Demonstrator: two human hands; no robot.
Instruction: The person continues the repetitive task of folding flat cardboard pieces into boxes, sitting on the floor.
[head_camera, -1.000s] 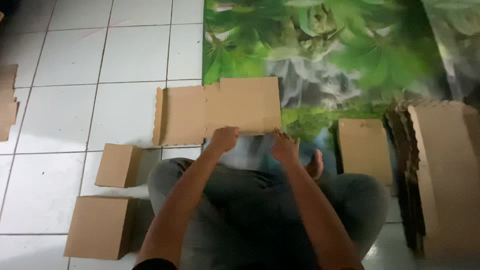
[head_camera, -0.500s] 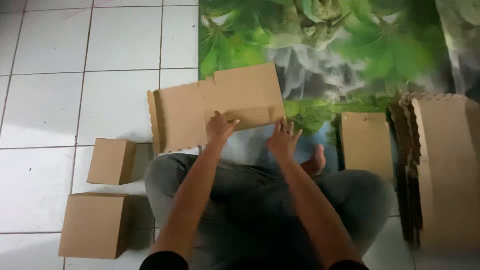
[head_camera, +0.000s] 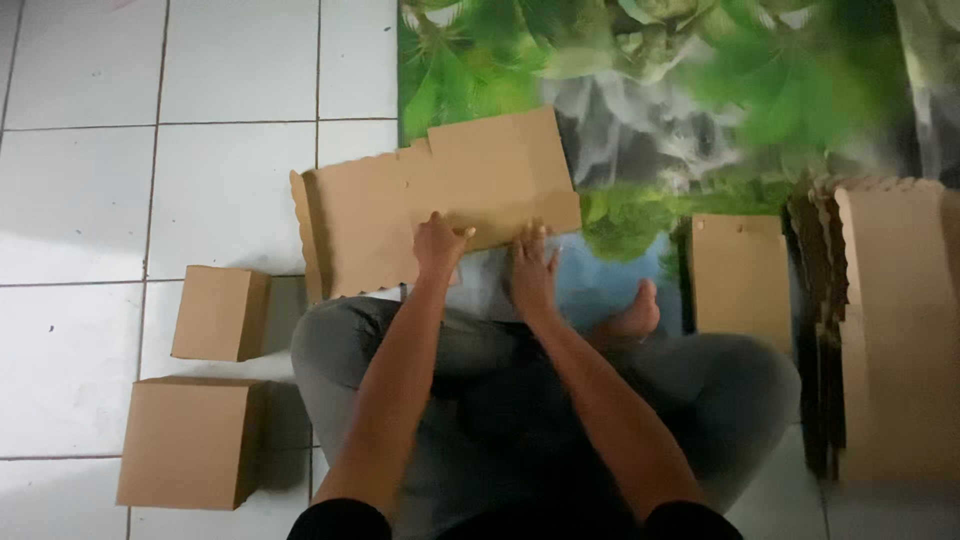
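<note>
Seated cross-legged, the person stretches both arms forward. The left hand (head_camera: 440, 243) and right hand (head_camera: 530, 270) pinch the near edge of a flat cardboard sheet (head_camera: 440, 195) lying on the floor ahead.

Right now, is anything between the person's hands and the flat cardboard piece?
Nothing visible. The left hand and the right hand both rest directly on the near edge of the flat cardboard piece. The two folded boxes sit off to the left, clear of it.
</note>
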